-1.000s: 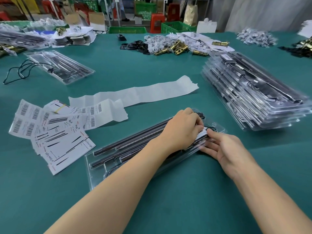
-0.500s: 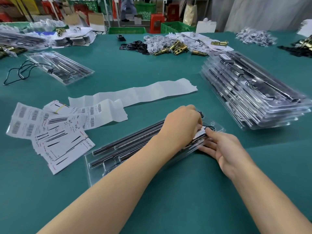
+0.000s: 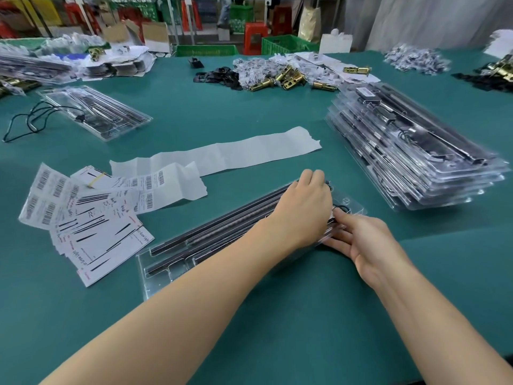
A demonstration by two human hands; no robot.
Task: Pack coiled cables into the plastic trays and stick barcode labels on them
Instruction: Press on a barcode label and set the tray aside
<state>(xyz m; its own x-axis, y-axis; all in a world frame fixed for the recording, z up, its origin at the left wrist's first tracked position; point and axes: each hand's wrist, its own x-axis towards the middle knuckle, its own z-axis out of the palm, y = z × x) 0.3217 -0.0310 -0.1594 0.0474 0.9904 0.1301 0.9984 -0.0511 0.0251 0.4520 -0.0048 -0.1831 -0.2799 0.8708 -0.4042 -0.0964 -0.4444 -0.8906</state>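
Working tray (image 3: 166, 270) lies slantwise on the green bench (image 3: 277, 343), middle, toward the near edge, with long dark bars seated in its slots. Both hands are at its right end, where a thin black cable (image 3: 342, 209) shows in the end pocket. Left hand (image 3: 302, 209) is curled down over that end; its fingertips are hidden, so cannot tell if it pinches the cable, a label or just presses. Right hand (image 3: 366, 240) is loose, fingers straight along the tray's near rim, thumb just beside the cable, gripping nothing visible. Progress, as a judgement: well along. A tall stack of filled trays (image 3: 416, 151) sits toward the right edge, and this tray looks nearly packed. No label is visible on it, so likely cable seating and label left. Another tray (image 3: 94, 112) toward the far left has a loose cable (image 3: 25, 120) trailing out, so not finished. Barcode labels (image 3: 50, 195) and printed cards (image 3: 102, 240) are fanned near the left edge, with a peeled white backing strip (image 3: 249, 151) across the middle. Far edge: brass hardware (image 3: 286, 79) and small bagged parts. Beyond the bench are green crates (image 3: 286, 45), red stools and cartons; a workshop or packing room.
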